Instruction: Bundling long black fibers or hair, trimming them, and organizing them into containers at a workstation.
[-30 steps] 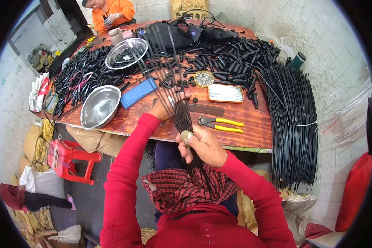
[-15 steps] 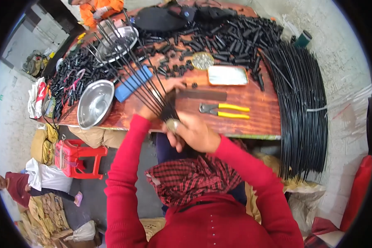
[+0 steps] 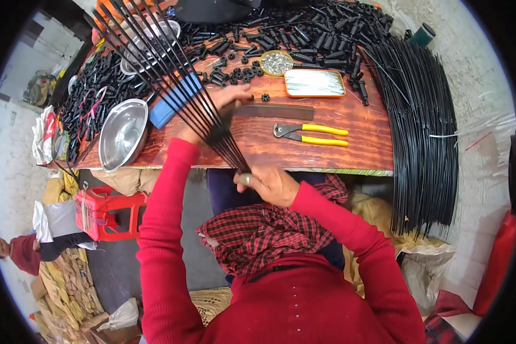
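Observation:
A bundle of thin black rods (image 3: 233,152) slants across the table's front edge, its lengths fanning apart toward the far left. My right hand (image 3: 273,184) is closed around the narrow near end, just off the edge. Behind the rods, my left hand (image 3: 229,96) has its fingers stretched out to the right, with rods crossing in front of the palm. A dark blurred patch lies where the rods gather beside that hand. Under the fan rests a blue block (image 3: 161,116). Yellow-handled end-cutting pliers (image 3: 322,133) and a brown flat strip (image 3: 278,111) lie to the right.
Metal bowls (image 3: 110,137) stand on the left. Black plastic parts (image 3: 327,43) heap across the back, near a round yellow dish (image 3: 276,63) and an orange-rimmed tray (image 3: 343,87). A long black rod bundle (image 3: 424,143) hangs over the right edge. A red stool (image 3: 97,215) is lower left.
The fanned rods have shifted and their far ends now spread farther left and up in view. My left hand's fingers look straighter. My right hand has moved slightly down.

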### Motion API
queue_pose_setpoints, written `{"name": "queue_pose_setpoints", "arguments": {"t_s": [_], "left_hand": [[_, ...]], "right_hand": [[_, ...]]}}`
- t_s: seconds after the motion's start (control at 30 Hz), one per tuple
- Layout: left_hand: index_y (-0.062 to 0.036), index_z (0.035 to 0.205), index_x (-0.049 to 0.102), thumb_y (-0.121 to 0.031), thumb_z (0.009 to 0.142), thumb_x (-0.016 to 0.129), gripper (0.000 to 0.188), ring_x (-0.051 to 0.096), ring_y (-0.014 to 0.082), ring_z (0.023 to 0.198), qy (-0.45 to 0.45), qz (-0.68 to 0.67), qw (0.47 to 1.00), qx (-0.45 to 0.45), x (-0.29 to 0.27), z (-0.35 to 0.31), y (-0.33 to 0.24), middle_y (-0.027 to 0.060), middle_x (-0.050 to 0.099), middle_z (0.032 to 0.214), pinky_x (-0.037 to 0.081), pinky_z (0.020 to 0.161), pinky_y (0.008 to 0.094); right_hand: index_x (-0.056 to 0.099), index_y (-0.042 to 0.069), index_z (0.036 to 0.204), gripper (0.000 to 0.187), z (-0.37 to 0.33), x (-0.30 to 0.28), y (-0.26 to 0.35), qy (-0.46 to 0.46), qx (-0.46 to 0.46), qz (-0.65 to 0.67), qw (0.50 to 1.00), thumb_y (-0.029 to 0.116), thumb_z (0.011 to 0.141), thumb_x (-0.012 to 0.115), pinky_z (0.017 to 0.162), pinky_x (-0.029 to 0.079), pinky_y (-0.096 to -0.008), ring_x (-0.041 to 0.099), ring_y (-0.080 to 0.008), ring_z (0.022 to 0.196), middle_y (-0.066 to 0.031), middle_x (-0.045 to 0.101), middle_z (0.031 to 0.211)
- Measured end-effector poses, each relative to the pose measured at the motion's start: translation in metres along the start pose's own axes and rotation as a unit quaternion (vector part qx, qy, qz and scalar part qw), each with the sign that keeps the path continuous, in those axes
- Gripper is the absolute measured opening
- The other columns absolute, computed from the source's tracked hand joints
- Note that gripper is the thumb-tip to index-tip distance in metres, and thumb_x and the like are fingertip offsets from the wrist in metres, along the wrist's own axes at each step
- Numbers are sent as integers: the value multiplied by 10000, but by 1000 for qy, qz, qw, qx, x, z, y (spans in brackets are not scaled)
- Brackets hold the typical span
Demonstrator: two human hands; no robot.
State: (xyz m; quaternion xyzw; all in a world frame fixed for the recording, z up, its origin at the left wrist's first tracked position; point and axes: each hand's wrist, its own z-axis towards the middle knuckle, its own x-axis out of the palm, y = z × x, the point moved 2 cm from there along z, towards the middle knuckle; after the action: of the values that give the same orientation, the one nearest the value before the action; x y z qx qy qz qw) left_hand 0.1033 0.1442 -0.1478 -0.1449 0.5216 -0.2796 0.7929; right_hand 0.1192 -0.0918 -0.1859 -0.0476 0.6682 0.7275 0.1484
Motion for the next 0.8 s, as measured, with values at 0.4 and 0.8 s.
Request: {"name": "queue_pose_setpoints", "arguments": {"t_s": [0.4,0.8], "left_hand": [[-115,1339,623,142,731,621,661,468,366,1400,27,95,995,-11,14,-12,-38,101,529,1496,393,1171,460],[-92,1438,545,22,672,583,775,307,457,1473,177,68,982,4,12,-42,-89,184,362,1602,298,1189,573]], "right_hand": [[652,56,1187,284,-11,40,-118,-63,40,-80,994,255,999,576,908,493,-490,640,-419,1029,-220,681,1060],[705,56,1110,202,-12,44,-162,-145,9,-108,984,162,1015,561,997,459,-448,625,-357,1119,-172,689,1121]]}}
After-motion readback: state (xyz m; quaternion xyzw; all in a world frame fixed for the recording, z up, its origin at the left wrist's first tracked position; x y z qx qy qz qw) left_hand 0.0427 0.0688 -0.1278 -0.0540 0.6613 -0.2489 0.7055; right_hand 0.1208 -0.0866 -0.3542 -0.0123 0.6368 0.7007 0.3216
